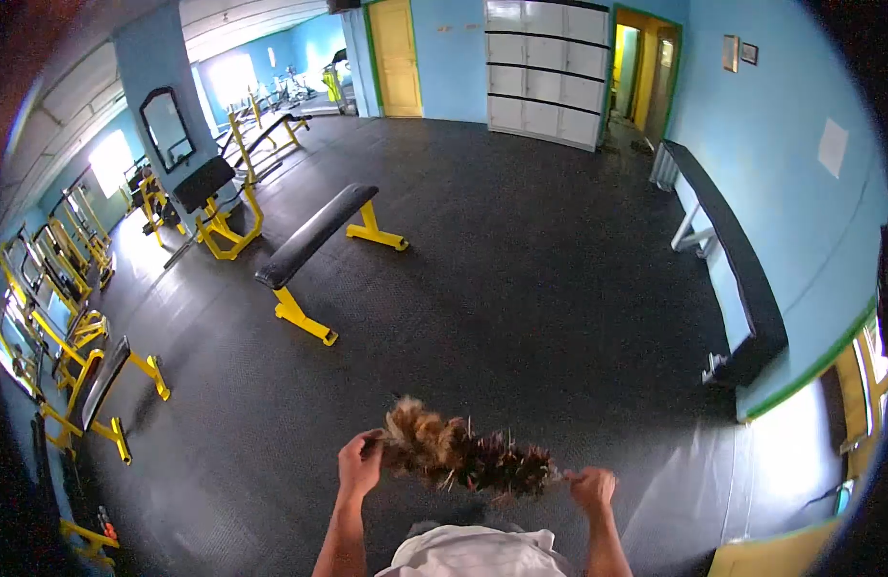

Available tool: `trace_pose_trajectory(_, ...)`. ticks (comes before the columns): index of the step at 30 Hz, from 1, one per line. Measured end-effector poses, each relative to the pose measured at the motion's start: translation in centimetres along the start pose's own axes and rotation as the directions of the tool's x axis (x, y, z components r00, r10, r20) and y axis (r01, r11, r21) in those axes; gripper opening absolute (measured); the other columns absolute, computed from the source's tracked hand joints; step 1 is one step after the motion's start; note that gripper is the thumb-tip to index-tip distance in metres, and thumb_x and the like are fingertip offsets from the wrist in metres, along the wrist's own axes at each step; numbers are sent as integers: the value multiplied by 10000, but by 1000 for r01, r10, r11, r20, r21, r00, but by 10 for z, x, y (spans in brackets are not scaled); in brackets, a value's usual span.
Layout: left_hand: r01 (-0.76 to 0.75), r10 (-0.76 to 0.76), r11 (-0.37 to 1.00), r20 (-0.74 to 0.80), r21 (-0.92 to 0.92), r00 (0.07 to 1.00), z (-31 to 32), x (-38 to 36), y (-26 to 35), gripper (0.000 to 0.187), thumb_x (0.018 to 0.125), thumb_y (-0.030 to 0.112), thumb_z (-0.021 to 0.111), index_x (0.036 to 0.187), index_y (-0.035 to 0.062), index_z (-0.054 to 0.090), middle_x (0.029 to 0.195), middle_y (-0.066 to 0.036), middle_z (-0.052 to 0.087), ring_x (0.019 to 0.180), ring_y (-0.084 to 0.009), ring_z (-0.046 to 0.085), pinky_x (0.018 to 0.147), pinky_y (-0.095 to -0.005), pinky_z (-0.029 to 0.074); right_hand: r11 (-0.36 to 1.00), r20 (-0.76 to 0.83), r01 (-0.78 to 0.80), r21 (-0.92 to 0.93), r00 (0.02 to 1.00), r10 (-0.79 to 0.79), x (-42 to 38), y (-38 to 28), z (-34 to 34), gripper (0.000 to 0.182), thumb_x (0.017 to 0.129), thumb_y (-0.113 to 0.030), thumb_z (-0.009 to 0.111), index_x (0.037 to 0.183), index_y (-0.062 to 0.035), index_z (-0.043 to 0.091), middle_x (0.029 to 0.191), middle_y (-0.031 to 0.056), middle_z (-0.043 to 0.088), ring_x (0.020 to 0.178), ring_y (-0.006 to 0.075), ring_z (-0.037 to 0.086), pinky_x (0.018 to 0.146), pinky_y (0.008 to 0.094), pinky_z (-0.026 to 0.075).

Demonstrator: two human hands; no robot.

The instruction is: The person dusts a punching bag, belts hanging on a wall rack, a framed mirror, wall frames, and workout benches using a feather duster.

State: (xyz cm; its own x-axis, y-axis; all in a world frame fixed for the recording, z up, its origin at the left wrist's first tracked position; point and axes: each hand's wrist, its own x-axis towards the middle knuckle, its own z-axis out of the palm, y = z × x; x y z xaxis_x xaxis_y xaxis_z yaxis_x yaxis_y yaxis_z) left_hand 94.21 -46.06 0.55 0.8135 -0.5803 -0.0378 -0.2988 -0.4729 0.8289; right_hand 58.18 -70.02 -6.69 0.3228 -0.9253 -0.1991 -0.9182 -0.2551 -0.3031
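Observation:
A brown feather duster (463, 452) is stretched level in front of my body, above the dark floor. Its left end has lighter, tan plumes, and the right part is darker. My left hand (360, 464) is closed at the tan end, thumb and fingers pinching the feathers. At the other end, my right hand (592, 488) grips what looks like the short handle, mostly hidden in the fist. Below the duster shows the white shirt (478, 553) I wear.
A black padded bench with yellow legs (317, 236) stands ahead to the left. More yellow gym machines (54, 264) line the left side. White lockers (545, 72) are at the back wall; a long black wall bench (728, 231) runs along the right. An open doorway (636, 82) is beyond.

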Motion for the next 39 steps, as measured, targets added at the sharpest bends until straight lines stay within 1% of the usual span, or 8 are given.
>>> trace_pose_trajectory(7, -131, -25, 714, -213, -687, 977, 33, 113, 1, 111, 799, 1, 638, 907, -21, 651, 823, -56, 653, 701, -103, 592, 630, -225, 477, 926, -232, 375, -47, 897, -376, 210, -78, -60, 411, 686, -451, 682, 600, -53, 625, 630, 161, 594, 662, 363, 575, 656, 468, 418)
trace_pose_trajectory(15, -15, -274, 641, -247, -767, 929, 85, 306, 30, 102, 803, 43, 651, 898, 6, 651, 755, -22, 628, 656, -88, 561, 608, -221, 457, 876, -350, 464, -132, 805, -479, 363, -80, -14, 529, 671, -521, 694, 473, -61, 524, 428, 135, 398, 405, 316, 402, 437, 405, 324)
trace_pose_trajectory(17, 23, -299, 620, -210, -784, 931, 99, 366, 56, 134, 806, 57, 652, 932, 11, 642, 756, -15, 621, 640, -89, 552, 597, -226, 452, 981, -46, 135, -142, 989, -143, 382, -102, -54, 516, 711, -526, 643, 502, -66, 539, 520, 156, 527, 501, 365, 527, 491, 462, 341)
trace_pose_trajectory(22, 88, 22, 727, 150, -681, 988, 169, 497, 110, 303, 846, 131, 620, 1108, -9, 561, 874, -46, 619, 696, -112, 568, 607, -265, 464, 985, -190, 153, -77, 968, -165, 479, -129, -67, 522, 762, -517, 599, 501, -74, 512, 490, 143, 494, 458, 344, 497, 437, 445, 317)
trace_pose_trajectory(24, 83, 38, 807, 192, -584, 981, 188, 544, 107, 292, 866, 146, 597, 1107, -15, 562, 888, -59, 620, 729, -120, 577, 632, -274, 473, 981, -341, 192, -27, 921, -189, 521, -125, -40, 713, 742, -747, 433, 436, -112, 328, 409, 9, 228, 354, 162, 241, 372, 322, 209)
trace_pose_trajectory(30, 79, -7, 682, 101, -727, 995, 239, 679, 161, 231, 895, 155, 553, 1043, -19, 591, 805, -45, 599, 621, -89, 525, 527, -261, 430, 929, -313, 366, 53, 890, -332, 673, -161, -18, 702, 755, -719, 458, 443, -99, 356, 410, 27, 256, 354, 193, 277, 370, 342, 244)
trace_pose_trajectory(32, 157, -124, 898, 106, -411, 987, 243, 720, 171, 201, 875, 142, 578, 990, -21, 609, 791, -33, 605, 639, -87, 531, 554, -243, 436, 924, -216, 376, 73, 910, -353, 728, -189, -44, 692, 750, -691, 497, 446, -79, 384, 404, 59, 320, 355, 236, 321, 372, 351, 267)
trace_pose_trajectory(39, 128, -127, 676, 56, -726, 990, 232, 846, 219, 140, 821, 87, 630, 920, -10, 612, 810, -54, 625, 695, -124, 599, 625, -252, 496, 882, -229, 471, -12, 857, -461, 923, -290, -135, 600, 774, -550, 555, 444, -58, 467, 446, 149, 467, 423, 344, 479, 413, 435, 341)
